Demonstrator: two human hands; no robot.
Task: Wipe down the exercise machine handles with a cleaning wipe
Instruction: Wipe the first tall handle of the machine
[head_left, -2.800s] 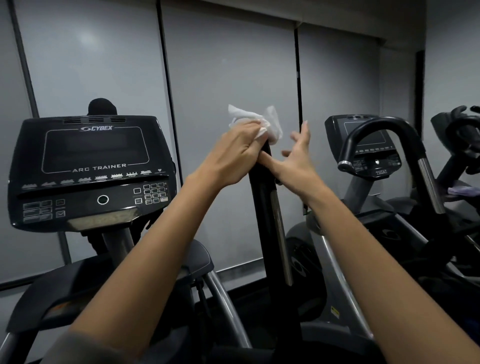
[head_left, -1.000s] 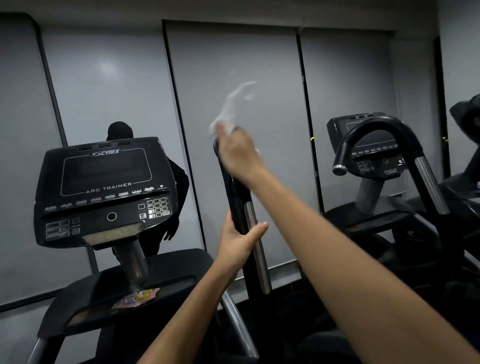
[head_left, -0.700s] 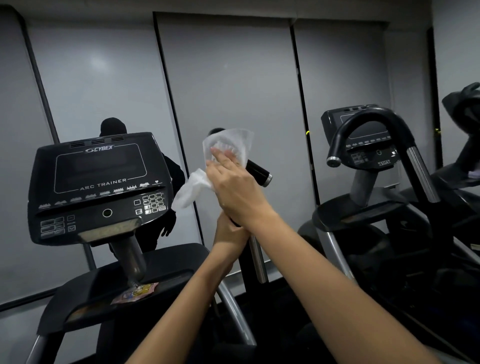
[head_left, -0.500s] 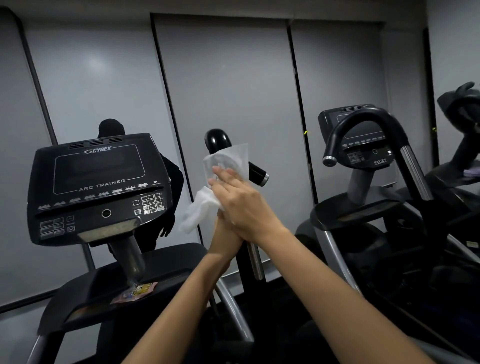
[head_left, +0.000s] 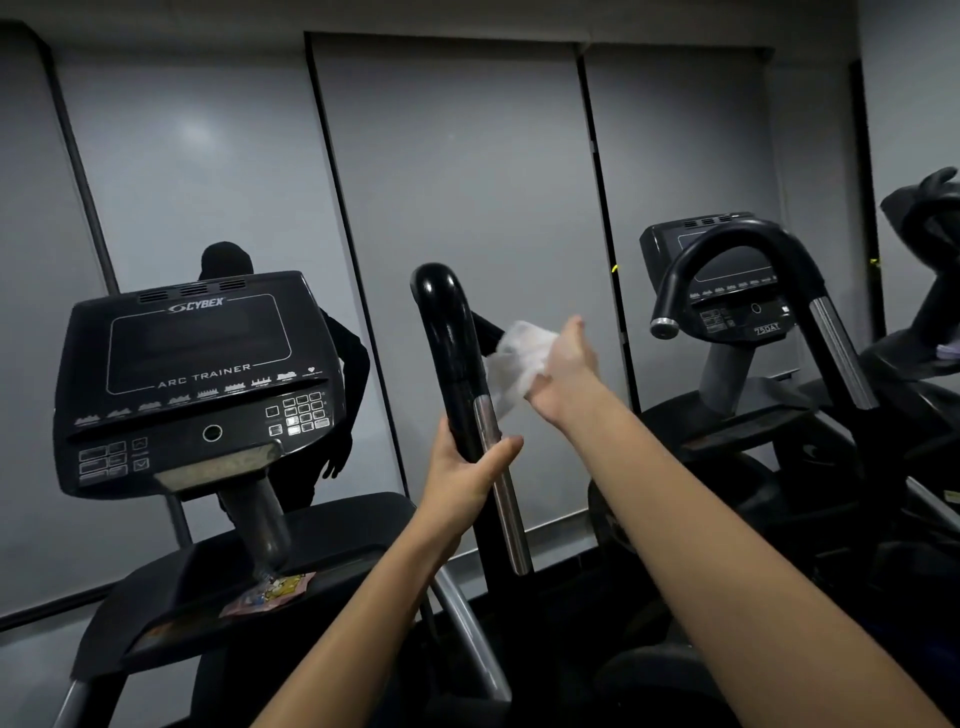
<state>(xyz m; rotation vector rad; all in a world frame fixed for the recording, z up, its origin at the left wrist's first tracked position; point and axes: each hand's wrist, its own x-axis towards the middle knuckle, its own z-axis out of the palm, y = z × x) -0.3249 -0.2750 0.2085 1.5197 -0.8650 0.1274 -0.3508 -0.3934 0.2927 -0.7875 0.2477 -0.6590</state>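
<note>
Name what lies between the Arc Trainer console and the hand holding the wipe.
In the head view, the black handle, gripped lower down by the left hand, stands between the console and the right hand.

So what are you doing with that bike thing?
A person is cleaning a gym machine. The left hand holds the black handle low down, where the metal strip begins. The right hand presses a white wipe against the handle's right side, on the part that bends back down. The screen on the left reads Cybex Arc Trainer.
</note>
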